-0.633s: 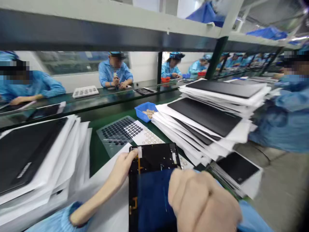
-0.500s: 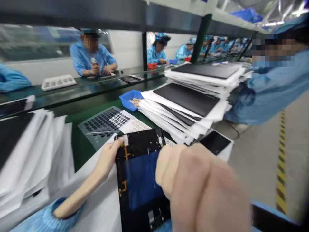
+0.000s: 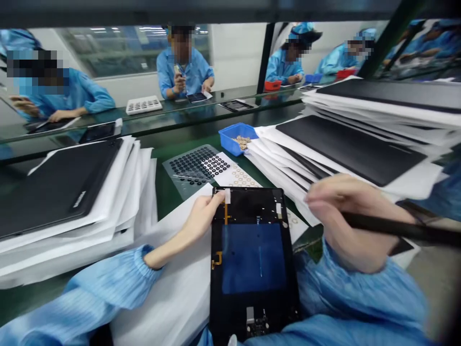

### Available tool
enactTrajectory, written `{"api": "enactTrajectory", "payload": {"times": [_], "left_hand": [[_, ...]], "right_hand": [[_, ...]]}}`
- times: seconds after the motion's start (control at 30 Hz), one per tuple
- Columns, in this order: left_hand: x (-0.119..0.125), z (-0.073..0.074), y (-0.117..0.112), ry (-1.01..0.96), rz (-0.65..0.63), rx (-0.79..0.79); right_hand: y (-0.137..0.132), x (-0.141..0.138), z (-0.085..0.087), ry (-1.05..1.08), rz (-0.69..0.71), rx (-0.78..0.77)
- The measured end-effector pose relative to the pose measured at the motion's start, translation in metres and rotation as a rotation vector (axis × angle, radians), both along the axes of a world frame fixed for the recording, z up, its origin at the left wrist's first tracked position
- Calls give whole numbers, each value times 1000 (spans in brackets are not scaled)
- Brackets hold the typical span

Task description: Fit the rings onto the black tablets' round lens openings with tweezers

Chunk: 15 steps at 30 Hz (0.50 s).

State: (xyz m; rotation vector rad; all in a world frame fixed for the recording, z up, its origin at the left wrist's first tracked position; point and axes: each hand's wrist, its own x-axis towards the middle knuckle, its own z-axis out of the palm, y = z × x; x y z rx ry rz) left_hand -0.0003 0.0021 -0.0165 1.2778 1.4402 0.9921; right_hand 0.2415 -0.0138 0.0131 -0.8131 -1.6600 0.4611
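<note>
An opened tablet (image 3: pixel 254 259), its dark inside facing up with a blue film-covered panel, orange flex cables and a small circuit board, lies tilted in front of me. My left hand (image 3: pixel 201 214) grips its upper left edge, thumb by a white tab. Off the tablet's upper right side is my right hand (image 3: pixel 355 218), blurred, its fingers closed round a long dark rod-like thing (image 3: pixel 403 229) that runs to the right edge of the view. I cannot make out its kind or its tip. White paper (image 3: pixel 169 288) lies under the left forearm.
Black tablet covers on white sheets are stacked at left (image 3: pixel 61 187) and right (image 3: pixel 345 144). Behind the tablet are a sheet of black rings (image 3: pixel 196 166), a sheet of pale rings (image 3: pixel 243 178) and a blue bin (image 3: pixel 237 132) of small parts. Co-workers sit across the bench.
My right hand has drawn back from close before the camera and off the tablet, to the right. The left hand still grips the tablet. My view has swung left.
</note>
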Motion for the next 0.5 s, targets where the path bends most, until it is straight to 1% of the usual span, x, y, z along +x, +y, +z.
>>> {"api": "enactTrajectory", "payload": {"times": [0.07, 0.1, 0.13, 0.17, 0.27, 0.3, 0.37, 0.5], "left_hand": [[0, 0, 0, -1, -13, 11], [0, 0, 0, -2, -23, 17], [0, -1, 0, -4, -38, 23], [1, -1, -1, -6, -54, 30], [2, -4, -3, -2, -86, 74], [2, -5, -4, 1, -92, 97], [3, -8, -7, 13, -99, 139], [4, -12, -11, 59, -94, 189]], "right_hand": [[30, -11, -1, -62, -70, 63], [42, -17, -1, -104, -77, 93], [51, -24, -2, -148, -46, 113], [57, -32, -3, -187, 14, 124], [64, -58, -5, -278, 256, 98], [64, -66, -7, -297, 306, 87], [63, -78, -10, -313, 335, 74], [63, -83, -16, -327, 289, 101]]}}
